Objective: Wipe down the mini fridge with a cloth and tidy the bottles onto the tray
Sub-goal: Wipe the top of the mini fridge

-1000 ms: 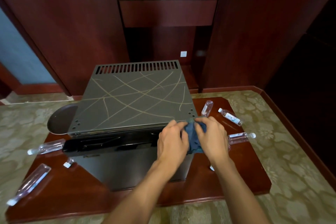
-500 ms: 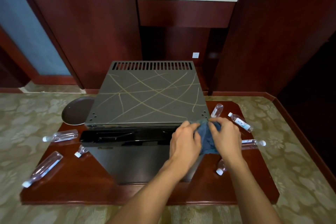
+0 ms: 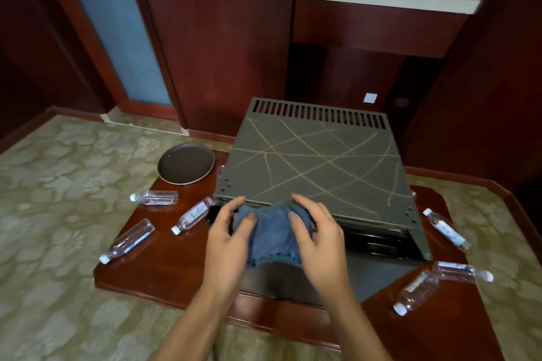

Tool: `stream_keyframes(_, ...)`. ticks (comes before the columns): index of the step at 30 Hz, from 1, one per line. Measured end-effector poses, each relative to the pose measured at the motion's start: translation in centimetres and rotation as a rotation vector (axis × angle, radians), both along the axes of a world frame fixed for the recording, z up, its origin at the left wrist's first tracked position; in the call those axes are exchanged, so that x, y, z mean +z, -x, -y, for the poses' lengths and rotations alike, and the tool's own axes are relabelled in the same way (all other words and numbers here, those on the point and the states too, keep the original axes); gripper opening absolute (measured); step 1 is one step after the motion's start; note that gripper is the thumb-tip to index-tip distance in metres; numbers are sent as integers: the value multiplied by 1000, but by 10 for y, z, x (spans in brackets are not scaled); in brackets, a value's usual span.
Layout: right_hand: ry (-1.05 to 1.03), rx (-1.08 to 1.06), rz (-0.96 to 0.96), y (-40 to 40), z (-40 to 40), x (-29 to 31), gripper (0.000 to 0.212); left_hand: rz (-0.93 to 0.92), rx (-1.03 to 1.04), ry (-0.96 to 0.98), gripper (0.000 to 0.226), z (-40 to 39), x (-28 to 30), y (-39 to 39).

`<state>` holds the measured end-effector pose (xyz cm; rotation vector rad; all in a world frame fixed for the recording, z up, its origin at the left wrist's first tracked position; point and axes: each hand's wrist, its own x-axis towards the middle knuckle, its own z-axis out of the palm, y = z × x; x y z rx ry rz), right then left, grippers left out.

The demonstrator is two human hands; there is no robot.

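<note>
Fridge (image 3: 316, 167) x1 sitting on wooden platform (image 3: 164, 269) | tray (image 3: 186, 163) x1 lying left of it | cloth (image 3: 271, 236) x1 at front edge, left hand (image 3: 227, 239) and right hand (image 3: 318, 240) both gripping it | bottles x6 lying around: three left (image 3: 154, 197) (image 3: 193, 215) (image 3: 127, 241), three right (image 3: 447, 228) (image 3: 462, 271) (image 3: 416, 291)

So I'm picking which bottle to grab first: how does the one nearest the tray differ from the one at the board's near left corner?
The bottle nearest the tray lies crosswise, cap leftward; the corner bottle lies diagonally, cap toward the viewer. Both are clear, white-capped, on their sides, off the round tray.
</note>
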<state>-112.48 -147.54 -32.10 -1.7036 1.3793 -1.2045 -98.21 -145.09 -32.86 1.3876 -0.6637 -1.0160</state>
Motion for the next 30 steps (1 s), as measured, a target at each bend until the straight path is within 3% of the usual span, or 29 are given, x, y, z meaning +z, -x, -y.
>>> stream_keyframes(3, 8, 64, 49, -32, 5, -1, 31, -271, 54, -30, 35, 5, 0, -38)
stream_keyframes(4, 11, 82, 56, -42, 8, 0, 33, -232, 84, 14, 37, 5, 0, -48)
stream_keyframes(7, 3, 58, 69, -70, 18, 3, 34, 119, 92, 146, 43, 14, 1, -71)
stream_keyframes(9, -27, -44, 57, -85, 28, 4, 36, 189, 33, 133, 49, 28, 0, -81)
stream_keyframes(13, -75, -193, -289, -108, 42, 0, 45, 406, -97, 73, 61, 54, -7, -97)
stream_keyframes(18, -50, -355, -578, -124, 37, -7, 39, 734, -147, 166, 37, 57, -18, -99)
stream_keyframes(24, 64, -393, -792, -138, 43, -4, 15, 829, -240, 141, 24, 68, -21, -112)
stream_keyframes(30, 69, -299, -772, -145, 47, -4, 15, 942, -335, 61, 36, 67, -29, -117)
